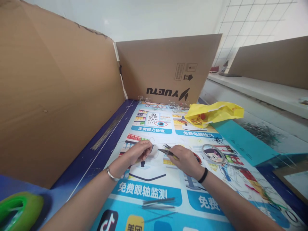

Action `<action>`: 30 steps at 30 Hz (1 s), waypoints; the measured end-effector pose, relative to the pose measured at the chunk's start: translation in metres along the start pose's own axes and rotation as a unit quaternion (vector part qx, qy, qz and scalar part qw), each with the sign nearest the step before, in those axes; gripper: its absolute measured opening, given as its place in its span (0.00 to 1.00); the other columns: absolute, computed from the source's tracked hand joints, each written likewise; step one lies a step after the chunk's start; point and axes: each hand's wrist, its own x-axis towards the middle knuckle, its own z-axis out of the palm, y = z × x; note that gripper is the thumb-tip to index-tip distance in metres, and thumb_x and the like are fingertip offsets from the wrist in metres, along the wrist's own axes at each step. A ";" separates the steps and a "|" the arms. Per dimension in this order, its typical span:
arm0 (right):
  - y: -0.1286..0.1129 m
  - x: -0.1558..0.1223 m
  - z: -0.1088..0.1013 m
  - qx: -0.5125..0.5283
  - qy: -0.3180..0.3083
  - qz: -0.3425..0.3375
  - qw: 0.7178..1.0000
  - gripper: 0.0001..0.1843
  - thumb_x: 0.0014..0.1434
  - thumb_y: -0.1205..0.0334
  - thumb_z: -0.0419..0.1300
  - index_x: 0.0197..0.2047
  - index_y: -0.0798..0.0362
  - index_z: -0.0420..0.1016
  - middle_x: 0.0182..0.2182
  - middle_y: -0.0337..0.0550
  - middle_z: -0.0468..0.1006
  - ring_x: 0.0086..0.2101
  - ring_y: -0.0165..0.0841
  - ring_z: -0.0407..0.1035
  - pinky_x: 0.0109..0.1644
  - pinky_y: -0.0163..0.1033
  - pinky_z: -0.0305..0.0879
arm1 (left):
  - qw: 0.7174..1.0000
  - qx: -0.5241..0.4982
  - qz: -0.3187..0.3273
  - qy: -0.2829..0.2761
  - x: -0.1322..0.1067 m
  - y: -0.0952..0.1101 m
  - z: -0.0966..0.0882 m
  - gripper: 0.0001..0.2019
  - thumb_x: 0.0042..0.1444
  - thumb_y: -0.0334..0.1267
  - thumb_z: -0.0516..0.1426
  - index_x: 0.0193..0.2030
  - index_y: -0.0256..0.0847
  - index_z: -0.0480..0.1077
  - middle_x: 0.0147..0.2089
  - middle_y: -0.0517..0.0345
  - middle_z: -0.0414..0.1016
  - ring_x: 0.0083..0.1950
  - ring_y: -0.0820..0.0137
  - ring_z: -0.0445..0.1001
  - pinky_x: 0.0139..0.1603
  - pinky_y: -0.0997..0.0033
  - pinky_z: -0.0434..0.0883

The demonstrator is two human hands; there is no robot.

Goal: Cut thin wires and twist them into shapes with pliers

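Note:
Over the printed poster sheet [149, 176], my left hand [141, 150] is closed in a pinch on a thin wire loop [157, 154], whose curve shows faintly to the right of the fingers. My right hand [186, 158] grips a pair of pliers [166, 151] with dark jaws and a bit of yellow handle showing. The jaws are apart and point left, close to the wire; whether they touch it I cannot tell. A round cartoon-faced piece [213, 154] lies right of my right hand. Short grey wire strips [158, 203] rest in front of my forearms.
Cardboard panels [163, 64] wall off the back and left. A yellow bag [214, 112] sits back right beside a teal box [245, 141] and tangled wire scraps [261, 133]. Long thin wires [107, 131] lie left, and a green tape roll [21, 208] is near left.

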 end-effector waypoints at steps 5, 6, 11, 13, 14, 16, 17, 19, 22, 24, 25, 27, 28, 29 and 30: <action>-0.001 0.001 0.000 0.016 0.015 -0.004 1.000 0.06 0.59 0.64 0.53 0.37 0.52 0.70 0.32 0.45 0.75 0.35 0.33 0.68 0.40 0.38 0.65 | 1.000 0.001 0.000 -0.002 0.001 -0.002 0.000 0.11 0.54 0.43 0.52 0.26 0.39 0.62 0.17 0.67 0.61 0.12 0.81 0.56 0.13 0.80 0.49; -0.001 0.001 0.000 0.015 0.017 -0.001 1.000 0.06 0.59 0.64 0.53 0.37 0.52 0.70 0.32 0.44 0.75 0.35 0.33 0.68 0.40 0.37 0.65 | 1.000 0.001 0.002 -0.003 0.001 -0.003 0.000 0.11 0.54 0.43 0.52 0.26 0.39 0.62 0.17 0.67 0.61 0.13 0.81 0.56 0.13 0.80 0.49; 0.000 0.002 -0.001 -0.039 0.005 0.030 0.999 0.06 0.59 0.63 0.53 0.34 0.53 0.70 0.31 0.43 0.73 0.35 0.33 0.67 0.39 0.37 0.64 | 1.000 -0.001 0.007 -0.009 0.001 -0.004 -0.001 0.11 0.54 0.43 0.52 0.26 0.39 0.62 0.17 0.66 0.61 0.13 0.81 0.56 0.13 0.80 0.49; -0.001 0.002 -0.001 -0.063 -0.005 0.034 0.997 0.06 0.59 0.63 0.53 0.33 0.53 0.70 0.31 0.43 0.73 0.35 0.33 0.67 0.38 0.36 0.63 | 1.000 -0.002 0.006 -0.011 0.001 -0.003 -0.001 0.11 0.54 0.43 0.52 0.27 0.39 0.63 0.17 0.66 0.61 0.13 0.81 0.56 0.13 0.80 0.50; -0.001 0.003 -0.001 -0.074 -0.010 0.034 0.997 0.07 0.60 0.62 0.53 0.33 0.53 0.70 0.31 0.44 0.73 0.35 0.33 0.66 0.38 0.36 0.63 | 1.000 -0.002 0.004 -0.011 0.001 -0.003 -0.001 0.11 0.54 0.44 0.52 0.27 0.39 0.63 0.17 0.66 0.61 0.13 0.81 0.56 0.13 0.80 0.51; -0.002 0.003 0.000 -0.095 -0.013 0.029 0.995 0.07 0.60 0.62 0.52 0.33 0.53 0.70 0.31 0.44 0.72 0.35 0.34 0.66 0.38 0.37 0.63 | 1.000 -0.001 0.000 -0.008 0.000 -0.002 0.000 0.12 0.54 0.45 0.53 0.27 0.39 0.62 0.17 0.66 0.61 0.13 0.81 0.56 0.13 0.80 0.51; -0.002 0.003 0.000 -0.105 -0.014 0.024 0.994 0.07 0.60 0.62 0.52 0.34 0.53 0.70 0.31 0.45 0.72 0.35 0.34 0.66 0.38 0.37 0.62 | 1.000 0.000 -0.003 -0.006 0.000 -0.001 0.001 0.12 0.54 0.45 0.53 0.27 0.39 0.62 0.16 0.66 0.61 0.12 0.81 0.56 0.13 0.80 0.51; -0.003 0.003 0.001 -0.121 -0.015 0.015 0.992 0.07 0.59 0.62 0.53 0.34 0.54 0.71 0.31 0.45 0.72 0.36 0.35 0.66 0.39 0.38 0.62 | 1.000 0.004 -0.007 -0.004 -0.001 0.001 0.002 0.12 0.54 0.45 0.53 0.27 0.39 0.62 0.16 0.67 0.61 0.12 0.81 0.56 0.13 0.81 0.51; -0.003 0.003 0.002 -0.136 -0.018 0.011 0.990 0.08 0.60 0.62 0.53 0.34 0.54 0.71 0.30 0.46 0.72 0.35 0.35 0.66 0.39 0.38 0.62 | 1.000 0.015 -0.012 -0.008 -0.002 0.002 0.004 0.10 0.54 0.43 0.52 0.26 0.39 0.62 0.16 0.67 0.61 0.12 0.81 0.57 0.13 0.81 0.51; -0.003 0.003 0.003 -0.144 -0.018 0.014 0.989 0.08 0.60 0.62 0.52 0.33 0.53 0.71 0.30 0.45 0.73 0.35 0.35 0.66 0.38 0.37 0.62 | 1.000 0.024 -0.013 -0.008 -0.003 0.003 0.005 0.10 0.54 0.42 0.52 0.26 0.40 0.62 0.16 0.67 0.61 0.12 0.81 0.57 0.12 0.81 0.51; -0.003 0.003 0.003 -0.146 -0.017 0.017 0.989 0.08 0.60 0.63 0.52 0.32 0.53 0.71 0.29 0.45 0.73 0.34 0.35 0.66 0.37 0.37 0.61 | 1.000 0.027 -0.012 -0.007 -0.003 0.004 0.005 0.10 0.54 0.41 0.52 0.26 0.39 0.62 0.16 0.66 0.61 0.13 0.81 0.57 0.12 0.80 0.51; -0.003 0.003 0.003 -0.147 -0.017 0.024 0.989 0.08 0.60 0.63 0.52 0.32 0.53 0.71 0.29 0.44 0.73 0.34 0.34 0.67 0.36 0.36 0.61 | 1.000 0.027 -0.012 -0.003 -0.003 0.004 0.006 0.10 0.54 0.41 0.52 0.26 0.39 0.62 0.16 0.66 0.60 0.13 0.80 0.57 0.13 0.80 0.52; -0.002 0.003 0.002 -0.145 -0.016 0.028 0.989 0.07 0.60 0.63 0.53 0.32 0.53 0.70 0.30 0.44 0.73 0.34 0.34 0.67 0.36 0.36 0.61 | 1.000 0.026 -0.013 -0.002 -0.003 0.005 0.006 0.10 0.54 0.41 0.52 0.26 0.39 0.62 0.16 0.66 0.61 0.13 0.80 0.58 0.13 0.80 0.53; -0.002 0.003 0.001 -0.143 -0.016 0.031 0.989 0.07 0.59 0.63 0.53 0.32 0.53 0.70 0.30 0.43 0.74 0.34 0.34 0.67 0.36 0.36 0.61 | 1.000 0.024 -0.015 0.000 -0.003 0.005 0.006 0.10 0.54 0.41 0.52 0.26 0.39 0.63 0.16 0.66 0.61 0.13 0.80 0.58 0.13 0.80 0.53; -0.002 0.003 0.000 -0.140 -0.015 0.032 0.990 0.06 0.59 0.63 0.54 0.32 0.53 0.70 0.30 0.43 0.74 0.34 0.34 0.67 0.36 0.36 0.61 | 1.000 0.023 -0.016 0.001 -0.003 0.005 0.006 0.10 0.54 0.42 0.52 0.27 0.39 0.63 0.17 0.66 0.61 0.14 0.80 0.58 0.13 0.80 0.53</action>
